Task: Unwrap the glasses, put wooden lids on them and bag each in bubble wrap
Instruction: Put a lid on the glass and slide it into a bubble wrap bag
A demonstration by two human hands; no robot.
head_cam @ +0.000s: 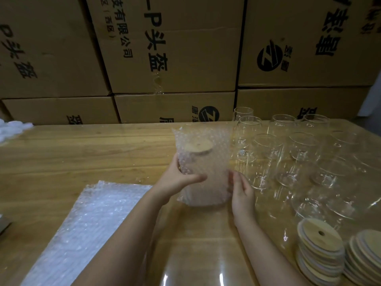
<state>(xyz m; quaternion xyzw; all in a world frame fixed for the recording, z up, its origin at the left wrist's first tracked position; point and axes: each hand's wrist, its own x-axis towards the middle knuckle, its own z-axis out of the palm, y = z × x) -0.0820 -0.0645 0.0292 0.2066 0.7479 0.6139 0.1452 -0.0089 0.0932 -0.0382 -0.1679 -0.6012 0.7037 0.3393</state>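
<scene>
Your left hand point(177, 178) wraps the left side of the clear bubble-wrap bag point(206, 135), thumb curled across its front. Your right hand point(242, 195) pinches the bag's lower right edge. Inside it, at centre frame, the clear drinking glass point(210, 168) stands upright with its long axis vertical and the round wooden lid point(199, 147) on top. The bag's open mouth lies above both grips, nearer your left hand. Bare clear glasses point(303, 147) wait at right.

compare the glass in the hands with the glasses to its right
The held glass sits inside a bubble-wrap bag; the loose glasses are bare. The held glass wears a wooden lid; the loose glasses are open-topped. Left hand and right hand grip the held glass; the loose glasses stand unheld. Both are upright.
</scene>
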